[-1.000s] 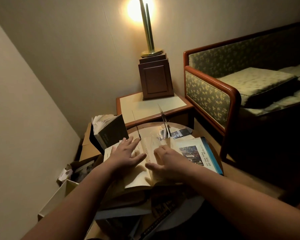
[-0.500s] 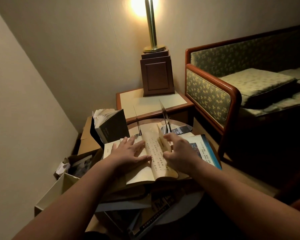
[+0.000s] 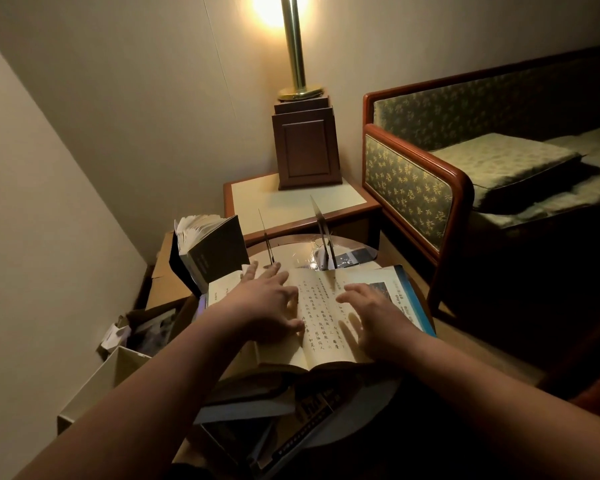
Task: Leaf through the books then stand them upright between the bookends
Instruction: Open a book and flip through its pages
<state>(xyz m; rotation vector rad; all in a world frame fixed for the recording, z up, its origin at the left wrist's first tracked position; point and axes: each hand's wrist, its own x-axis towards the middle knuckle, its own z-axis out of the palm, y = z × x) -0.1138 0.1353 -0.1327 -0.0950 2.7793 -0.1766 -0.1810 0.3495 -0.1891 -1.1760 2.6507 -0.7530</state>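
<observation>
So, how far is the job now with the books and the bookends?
Done: nothing yet; no book stands between the bookends. The dark book stands outside them, to the left. In hand: the left hand and right hand lie flat on the open book. Left: standing it, the blue-covered book and the stack below upright between them.

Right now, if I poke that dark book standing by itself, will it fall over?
Probably: the dark book stands tilted, outside the bookends. Its fanned pages suggest a floppy paperback.
</observation>
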